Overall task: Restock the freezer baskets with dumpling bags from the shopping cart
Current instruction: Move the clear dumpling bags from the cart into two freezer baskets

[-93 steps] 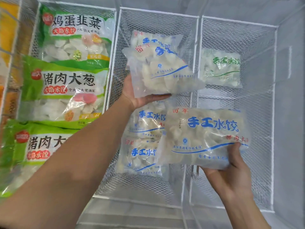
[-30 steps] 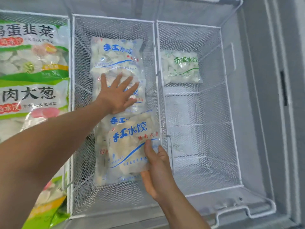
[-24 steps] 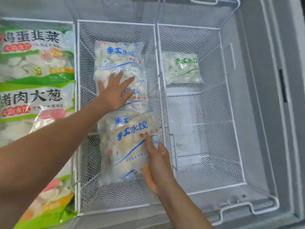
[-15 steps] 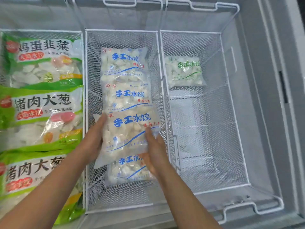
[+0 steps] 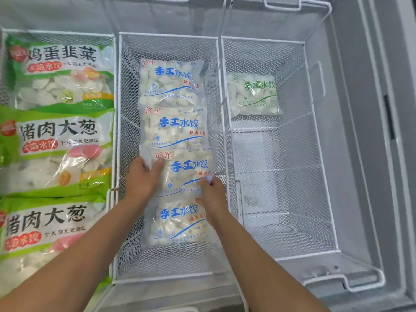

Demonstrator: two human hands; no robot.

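Both hands reaching down, left hand (image 5: pixel 144 179) and right hand (image 5: pixel 212 192) grasping dumpling bag (image 5: pixel 186 172)

Chest freezer interior: grey liner wall (image 5: pixel 351 109) at right, smooth and matt, with a raised rectangular moulding. Grey top rim (image 5: pixel 382 64) runs along the right side, bearing a dark vertical slot (image 5: pixel 389 119). Lighting even and diffuse; no hard shadows observed.

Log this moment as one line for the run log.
stage: placing | left hand and right hand: on blue-print bag | middle basket: four bags in a row
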